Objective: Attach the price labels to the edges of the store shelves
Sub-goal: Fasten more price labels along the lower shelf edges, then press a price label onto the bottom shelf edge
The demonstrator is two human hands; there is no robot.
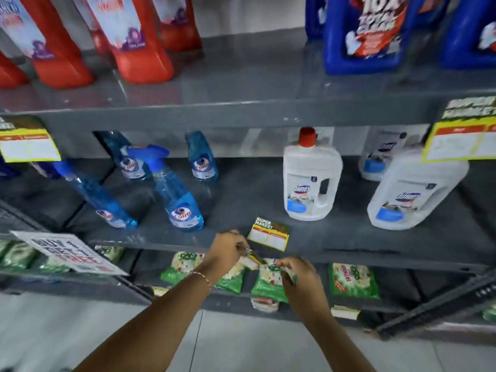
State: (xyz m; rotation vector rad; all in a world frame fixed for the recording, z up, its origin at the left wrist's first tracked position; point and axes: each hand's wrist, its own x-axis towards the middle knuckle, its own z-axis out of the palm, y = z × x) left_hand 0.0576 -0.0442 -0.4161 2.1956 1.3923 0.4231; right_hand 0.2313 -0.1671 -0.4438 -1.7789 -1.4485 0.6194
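Hands meet just below the front edge of the grey metal middle shelf [349, 255]. The left hand [225, 252] pinches a small yellow-edged thing [251, 257], probably a price label or its tape; blur hides which. The right hand [298, 275] is curled, and I cannot tell what it holds. One yellow and green paper price label [269, 234] lies flat on the shelf near them, likely waiting its turn.

A shop aisle. Grey metal shelves [241, 114] carry rows of cleaning goods: red bottles [139, 44], blue jugs [365, 36], blue spray bottles [177, 194], white jugs [311, 181]. Yellow price labels [28, 143] hang from shelf edges, beside a promotion sign [67, 252].
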